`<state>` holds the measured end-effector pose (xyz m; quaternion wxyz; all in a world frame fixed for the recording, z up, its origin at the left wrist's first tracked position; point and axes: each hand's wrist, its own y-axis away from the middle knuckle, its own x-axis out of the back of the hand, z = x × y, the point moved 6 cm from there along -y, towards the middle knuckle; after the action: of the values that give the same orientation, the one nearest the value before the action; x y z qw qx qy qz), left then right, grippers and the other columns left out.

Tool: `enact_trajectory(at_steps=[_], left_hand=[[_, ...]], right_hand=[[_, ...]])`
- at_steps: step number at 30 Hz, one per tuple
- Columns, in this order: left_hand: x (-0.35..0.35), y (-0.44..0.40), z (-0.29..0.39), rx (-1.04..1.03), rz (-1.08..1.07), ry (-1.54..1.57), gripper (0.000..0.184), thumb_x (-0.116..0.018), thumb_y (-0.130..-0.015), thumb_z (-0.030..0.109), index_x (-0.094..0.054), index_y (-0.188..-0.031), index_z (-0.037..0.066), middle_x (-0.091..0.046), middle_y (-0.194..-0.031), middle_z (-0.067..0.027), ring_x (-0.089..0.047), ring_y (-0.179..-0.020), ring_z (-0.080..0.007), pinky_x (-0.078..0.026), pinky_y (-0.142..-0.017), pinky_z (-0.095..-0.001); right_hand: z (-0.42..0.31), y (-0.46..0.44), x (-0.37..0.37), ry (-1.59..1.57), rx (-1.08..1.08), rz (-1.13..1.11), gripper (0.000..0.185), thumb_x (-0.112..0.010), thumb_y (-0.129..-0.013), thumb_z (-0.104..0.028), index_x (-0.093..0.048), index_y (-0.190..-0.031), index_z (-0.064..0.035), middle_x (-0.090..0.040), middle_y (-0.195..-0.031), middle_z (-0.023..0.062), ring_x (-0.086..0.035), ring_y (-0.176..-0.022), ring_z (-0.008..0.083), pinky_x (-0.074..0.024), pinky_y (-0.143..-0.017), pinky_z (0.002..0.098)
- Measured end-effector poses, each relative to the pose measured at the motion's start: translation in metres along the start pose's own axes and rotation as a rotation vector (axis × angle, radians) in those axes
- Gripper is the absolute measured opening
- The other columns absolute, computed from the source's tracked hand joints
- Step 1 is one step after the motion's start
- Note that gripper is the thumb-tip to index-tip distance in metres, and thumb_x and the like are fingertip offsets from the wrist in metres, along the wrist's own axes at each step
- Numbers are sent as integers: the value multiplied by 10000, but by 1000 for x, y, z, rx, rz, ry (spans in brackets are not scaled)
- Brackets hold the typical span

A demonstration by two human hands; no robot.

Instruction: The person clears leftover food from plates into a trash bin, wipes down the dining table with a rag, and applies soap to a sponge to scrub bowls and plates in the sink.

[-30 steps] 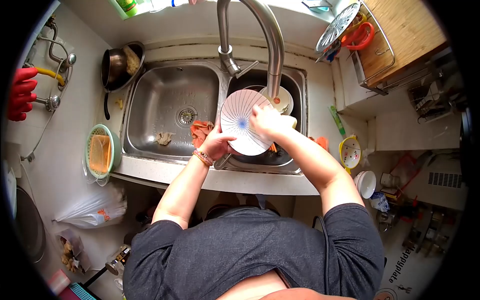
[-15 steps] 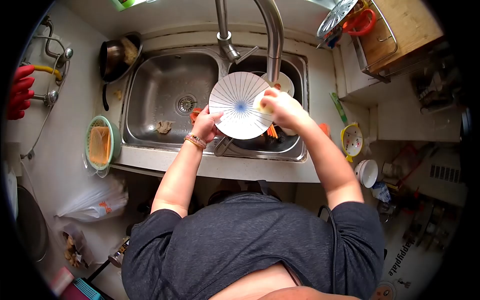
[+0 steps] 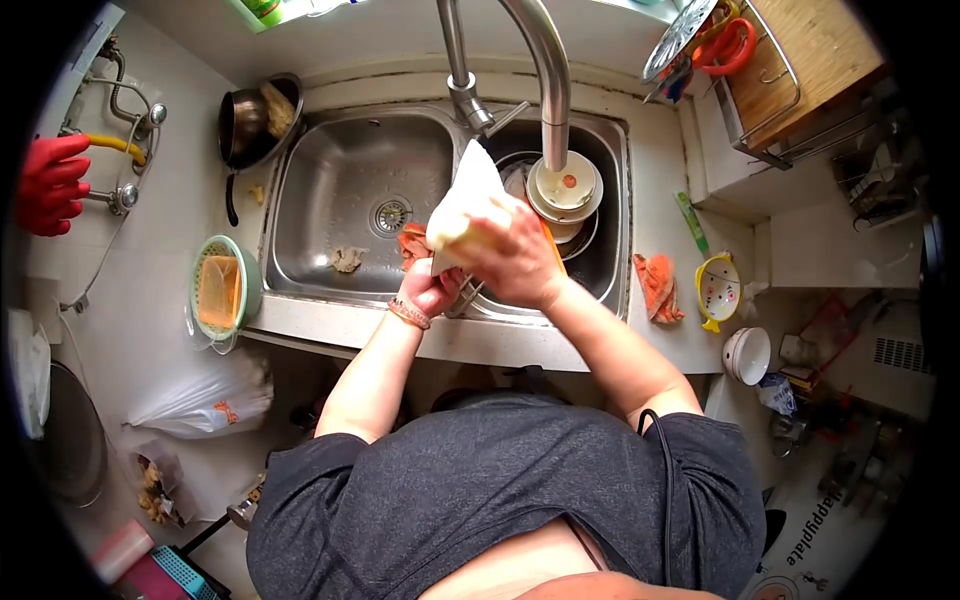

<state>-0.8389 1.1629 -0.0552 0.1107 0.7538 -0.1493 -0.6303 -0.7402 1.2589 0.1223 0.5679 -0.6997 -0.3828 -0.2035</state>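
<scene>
A white plate (image 3: 478, 178) is tilted up over the divider between the two sink basins, seen at a steep angle. My left hand (image 3: 434, 288) grips its lower edge. Pressed against the plate's face, my right hand (image 3: 518, 252) holds a pale yellowish sponge (image 3: 468, 232). Stacked bowls and dishes (image 3: 566, 188) sit in the right basin under the faucet (image 3: 555, 120). An orange cloth (image 3: 414, 244) lies beside the plate at the left basin's edge.
The left basin (image 3: 340, 190) has a crumpled scrap (image 3: 347, 260) near its drain. A pan (image 3: 250, 125) and a green basket (image 3: 248, 285) stand to the left. Right of the sink are an orange rag (image 3: 656, 288), a green-handled tool (image 3: 691, 222) and a yellow strainer (image 3: 718, 290).
The plate has turned from facing up to steeply tilted. My right hand has moved left across it with the sponge, and the stacked bowls show more fully.
</scene>
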Motion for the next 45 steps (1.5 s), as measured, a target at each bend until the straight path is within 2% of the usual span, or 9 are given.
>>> enact_trajectory(at_steps=[4, 6, 12, 16, 22, 30, 34, 40, 45], left_hand=[[-14, 26, -3, -1, 175, -142, 318, -478, -932, 141, -495, -1213, -6, -580, -1064, -235, -651, -767, -285, -586, -535, -241], [1, 31, -2, 1, 196, -174, 290, -496, -919, 140, -522, -1160, -19, -592, -1002, -257, -623, -642, -270, -570, -517, -257], [12, 24, 7, 32, 229, -88, 256, -496, -936, 231, -556, -1087, 32, -598, -884, -208, -565, -525, -142, -470, -391, -150], [-11, 26, 10, -77, 212, -144, 242, -495, -952, 318, -561, -1068, 116, -561, -728, -29, -502, -471, -50, -414, -356, -125], [-2, 33, 13, -16, 235, -299, 278, -534, -907, 304, -574, -1067, 80, -584, -758, -169, -526, -468, -165, -416, -341, -187], [3, 34, 19, -39, 272, -147, 346, -562, -891, 421, -598, -1048, 115, -628, -789, -48, -520, -445, -95, -424, -352, -163], [9, 36, 15, 9, 306, -234, 333, -580, -882, 358, -582, -1067, 81, -570, -733, -179, -485, -423, -116, -398, -343, -159], [-1, 36, 0, 70, 104, -46, 302, -550, -902, 362, -596, -1064, 112, -629, -726, -110, -532, -441, -133, -398, -312, -171], [17, 37, 8, 79, 313, -152, 356, -545, -900, 416, -591, -1109, 131, -599, -732, -161, -446, -380, -105, -358, -306, -163]], right_hand=[[84, -26, -21, -485, -528, 5, 455, -581, -894, -267, -499, -1323, -140, -460, -1322, 176, -477, -1187, 304, -376, -1021, 364], [97, -28, -39, -1323, -1108, -239, 489, -561, -925, -277, -457, -1332, -26, -476, -1327, 162, -476, -1196, 208, -386, -998, 322], [36, -44, -35, -395, -129, -56, 437, -662, -787, -128, -597, -1216, -180, -432, -1346, 197, -479, -1201, 366, -403, -1012, 400], [-26, -53, -20, -119, 126, -95, 418, -669, -729, -106, -635, -1138, -187, -494, -1278, 201, -501, -1177, 383, -420, -991, 471], [80, -75, -42, -825, -608, -225, 328, -567, -887, -182, -601, -1213, -180, -409, -1348, 192, -478, -1191, 330, -391, -1017, 360], [-39, -68, -27, -153, 104, -179, 391, -634, -698, -65, -652, -1079, -147, -487, -1312, 171, -529, -1149, 372, -452, -974, 457], [49, -84, -29, -567, -471, -200, 389, -522, -768, -26, -617, -1139, -89, -464, -1302, 219, -523, -1141, 360, -432, -998, 363], [-42, -77, -29, -171, 16, -292, 339, -573, -725, -56, -631, -1054, -119, -496, -1310, 149, -465, -1220, 378, -399, -1026, 430], [45, -77, -35, -428, -513, -291, 368, -544, -777, -97, -617, -1137, -121, -475, -1306, 198, -515, -1144, 371, -432, -987, 372]])
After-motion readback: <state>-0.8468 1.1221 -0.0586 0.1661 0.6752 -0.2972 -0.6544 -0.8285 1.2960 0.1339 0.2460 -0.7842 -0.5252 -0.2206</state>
